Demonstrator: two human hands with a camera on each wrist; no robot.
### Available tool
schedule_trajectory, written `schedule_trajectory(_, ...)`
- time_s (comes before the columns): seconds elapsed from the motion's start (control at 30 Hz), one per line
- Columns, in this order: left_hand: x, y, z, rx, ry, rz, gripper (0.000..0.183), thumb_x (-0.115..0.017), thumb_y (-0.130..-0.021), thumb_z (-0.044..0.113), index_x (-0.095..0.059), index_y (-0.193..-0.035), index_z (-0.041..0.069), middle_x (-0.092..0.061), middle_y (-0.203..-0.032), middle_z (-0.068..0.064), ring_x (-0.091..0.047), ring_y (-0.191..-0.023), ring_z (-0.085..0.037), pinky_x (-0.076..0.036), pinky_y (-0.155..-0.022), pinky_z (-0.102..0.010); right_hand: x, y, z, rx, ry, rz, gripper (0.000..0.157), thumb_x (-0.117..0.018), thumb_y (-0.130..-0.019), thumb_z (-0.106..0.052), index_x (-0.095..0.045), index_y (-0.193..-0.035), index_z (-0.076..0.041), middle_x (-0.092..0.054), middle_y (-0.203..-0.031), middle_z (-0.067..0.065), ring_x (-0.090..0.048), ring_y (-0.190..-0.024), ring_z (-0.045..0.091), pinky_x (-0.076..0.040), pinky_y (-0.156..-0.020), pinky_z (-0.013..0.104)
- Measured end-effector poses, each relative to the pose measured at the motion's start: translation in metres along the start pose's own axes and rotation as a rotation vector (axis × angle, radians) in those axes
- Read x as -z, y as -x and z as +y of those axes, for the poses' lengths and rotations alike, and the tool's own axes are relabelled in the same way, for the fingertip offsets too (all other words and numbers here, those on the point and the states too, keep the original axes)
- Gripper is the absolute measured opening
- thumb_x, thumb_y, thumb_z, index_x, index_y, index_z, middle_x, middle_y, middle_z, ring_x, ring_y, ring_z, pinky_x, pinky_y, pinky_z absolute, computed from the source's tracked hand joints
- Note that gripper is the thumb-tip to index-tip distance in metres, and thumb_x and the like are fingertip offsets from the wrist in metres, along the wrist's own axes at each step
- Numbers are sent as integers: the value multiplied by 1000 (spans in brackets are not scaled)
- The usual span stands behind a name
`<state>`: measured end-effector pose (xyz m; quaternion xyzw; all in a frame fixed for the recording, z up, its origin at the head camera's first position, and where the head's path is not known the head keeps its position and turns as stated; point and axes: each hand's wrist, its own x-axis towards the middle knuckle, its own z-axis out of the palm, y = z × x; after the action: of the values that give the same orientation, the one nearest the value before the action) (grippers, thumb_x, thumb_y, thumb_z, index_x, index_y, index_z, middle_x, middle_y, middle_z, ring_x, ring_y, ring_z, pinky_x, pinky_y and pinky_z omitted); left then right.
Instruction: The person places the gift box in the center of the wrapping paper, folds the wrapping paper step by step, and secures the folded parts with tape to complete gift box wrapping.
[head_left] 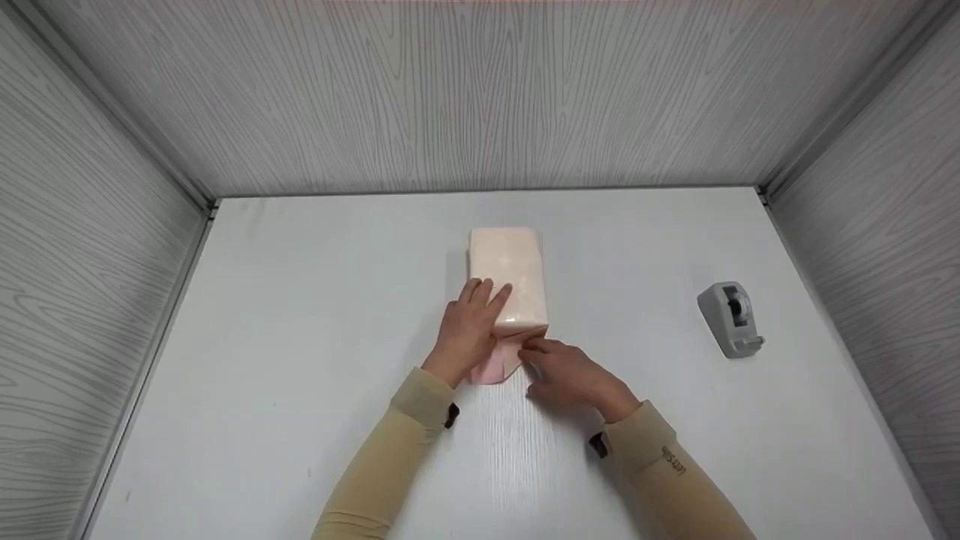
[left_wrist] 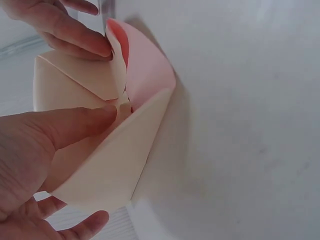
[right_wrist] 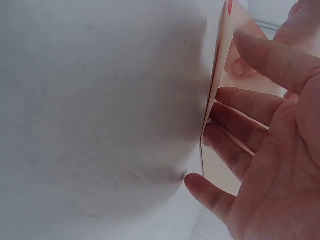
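A package (head_left: 508, 262) wrapped in cream paper lies on the white table, its near end unsealed. Loose paper there shows a pink inner side (left_wrist: 150, 67), with folded cream flaps around it. My left hand (head_left: 466, 330) rests on the package's left part, fingers extended over it; in the left wrist view its thumb (left_wrist: 85, 125) presses into the folded end. At the right side of that end, my right hand (head_left: 574, 373) touches the paper flap (right_wrist: 219, 70) with nearly straight fingertips. The package's underside is hidden.
A grey tape dispenser (head_left: 731, 319) stands on the table (head_left: 322, 300) to the right, away from both hands. Wood-grain panels (head_left: 480, 97) enclose the table at the back, left and right.
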<state>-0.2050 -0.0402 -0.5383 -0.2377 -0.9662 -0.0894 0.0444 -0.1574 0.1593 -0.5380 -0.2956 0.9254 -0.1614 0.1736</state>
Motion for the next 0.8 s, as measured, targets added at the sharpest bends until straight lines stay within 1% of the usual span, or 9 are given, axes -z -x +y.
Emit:
schedule_trajectory(0.1, 4, 1, -4, -12, 61, -19, 75, -76, -85, 13, -39, -150, 14, -40, -148, -14, -32, -137, -31, -48, -91, -46, -1, 1, 2, 30, 20, 14, 59, -74, -88, -21, -53, -138, 2, -48, -142, 18, -47, -129, 34, -39, -104, 47)
schedule_trajectory(0.2, 8, 2, -9, -22, 127, -30, 73, -77, -84, 18, -42, -148, 10, -41, -148, -15, -32, -138, -31, -45, -96, -48, -1, 2, 3, 41, 32, 11, 59, -73, -89, -22, -51, -139, 2, -48, -142, 19, -46, -130, 34, -39, -104, 48)
schedule_trajectory(0.3, 11, 2, -13, -28, 178, -25, 69, -75, -87, 31, -45, -144, 6, -42, -148, -15, -33, -139, -29, -44, -99, -49, -2, 3, 3, 43, 31, 8, 61, -73, -89, -22, -50, -140, 3, -47, -143, 19, -44, -131, 34, -38, -104, 51)
schedule_trajectory(0.37, 11, 3, -15, -25, 209, -33, 70, -73, -88, 39, -47, -143, 5, -42, -149, -14, -32, -140, -28, -43, -99, -51, -2, 4, 3, 40, 24, 6, 61, -72, -89, -22, -49, -141, 2, -46, -144, 19, -42, -133, 34, -37, -104, 53)
schedule_trajectory(0.47, 12, 5, -17, -22, 250, -46, 71, -70, -89, 45, -47, -142, 5, -40, -151, -12, -30, -142, -27, -43, -97, -55, -3, 6, 3, 40, 23, 8, 63, -72, -89, -23, -48, -142, 2, -45, -145, 18, -41, -134, 34, -36, -104, 55)
schedule_trajectory(0.6, 13, 6, -19, -19, 275, -60, 69, -71, -89, 41, -46, -144, 6, -38, -152, -11, -28, -143, -25, -42, -97, -57, -3, 9, 0, 20, 38, -6, 67, -70, -91, -31, -44, -145, 0, -42, -148, 17, -37, -137, 33, -32, -105, 60)
schedule_trajectory(0.73, 14, 6, -19, -24, 265, -60, 68, -73, -89, 33, -45, -144, 6, -37, -153, -10, -27, -143, -24, -44, -97, -55, -4, 12, -6, -28, 66, -53, 76, -64, -93, -45, -36, -151, -3, -33, -156, 13, -29, -143, 29, -26, -107, 63)
schedule_trajectory(0.8, 14, 6, -19, -26, 259, -62, 68, -74, -88, 29, -45, -144, 6, -37, -153, -11, -27, -143, -25, -44, -96, -54, -5, 14, -10, -38, 90, -72, 80, -61, -93, -50, -33, -152, -3, -29, -158, 12, -25, -145, 27, -23, -108, 64)
